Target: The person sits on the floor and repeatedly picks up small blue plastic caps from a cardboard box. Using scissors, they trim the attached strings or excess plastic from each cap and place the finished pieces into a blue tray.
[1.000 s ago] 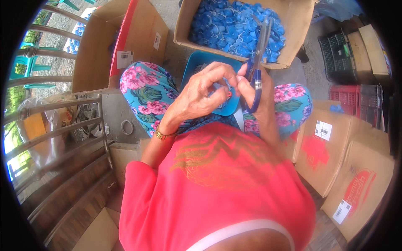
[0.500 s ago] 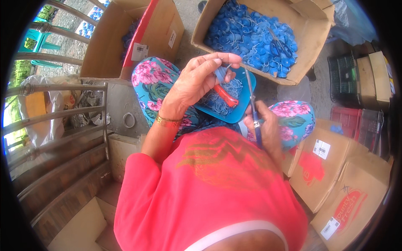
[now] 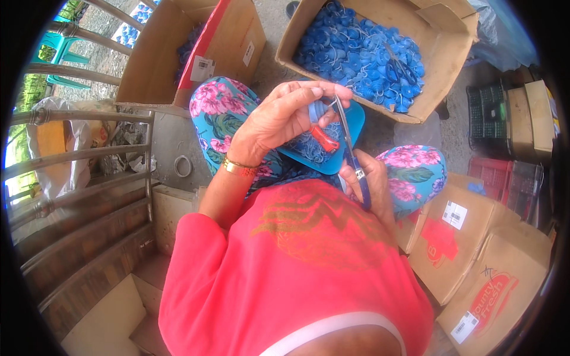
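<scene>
Between the thumb and fingers of my left hand [image 3: 270, 124] is a small blue ringed plastic piece [image 3: 317, 111]. My right hand [image 3: 375, 181] grips a pair of scissors [image 3: 347, 130] with dark blue handles. Their blades point up and away, with the tips right at my left fingertips, just beside the blue piece. Whether the blades touch it or a strand on it, I cannot tell. Under my hands, a teal tray [image 3: 357, 121] on my lap holds thin curly blue scraps [image 3: 306, 149]. A red-handled tool [image 3: 325, 140] lies over them; its far end is hidden behind my left hand.
Ahead stands an open cardboard box [image 3: 442, 71] full of similar blue pieces [image 3: 362, 50], another pair of scissors [image 3: 399, 66] on top. A taller box [image 3: 237, 47] is at the left. Metal railings [image 3: 89, 118] run along the left; cartons [image 3: 457, 237] and crates [image 3: 488, 118] line the right.
The scissors have swung left, bringing their tips to my left fingertips. The blue piece has turned in my left hand, so its ringed side shows now.
</scene>
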Motion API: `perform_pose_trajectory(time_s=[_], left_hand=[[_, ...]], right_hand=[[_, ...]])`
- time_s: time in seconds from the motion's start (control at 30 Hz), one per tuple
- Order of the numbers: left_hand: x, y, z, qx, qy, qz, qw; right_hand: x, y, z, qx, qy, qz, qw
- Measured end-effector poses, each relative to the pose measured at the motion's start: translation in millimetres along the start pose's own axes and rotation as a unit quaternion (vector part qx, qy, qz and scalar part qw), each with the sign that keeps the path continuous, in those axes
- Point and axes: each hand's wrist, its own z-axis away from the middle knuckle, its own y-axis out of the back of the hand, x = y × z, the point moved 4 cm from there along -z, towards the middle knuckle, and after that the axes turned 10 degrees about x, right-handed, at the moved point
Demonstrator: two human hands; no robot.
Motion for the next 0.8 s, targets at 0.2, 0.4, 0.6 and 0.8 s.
perform_pose_trajectory(time_s=[0.2,0.4,0.6,0.8], left_hand=[[-2.2,3.1,0.8,0.010,0.009,0.004,1.000],[-6.3,8.0,2.5,0.015,0.035,0.009,0.999],[-18.5,24.1,9.9,0.016,-0.048,-0.507,0.860],[24.8,32.1,23.9,0.005,-0.098,-0.713,0.695]], right_hand=[[7.9,0.1,0.0,0.023,0.053,0.025,0.998],[10.7,-3.0,0.5,0.012,0.042,0.017,0.999],[20.9,4.2,-2.6,0.035,0.095,-0.058,0.993],[22.5,16.6,-9.6,0.085,0.122,-0.069,0.987]])
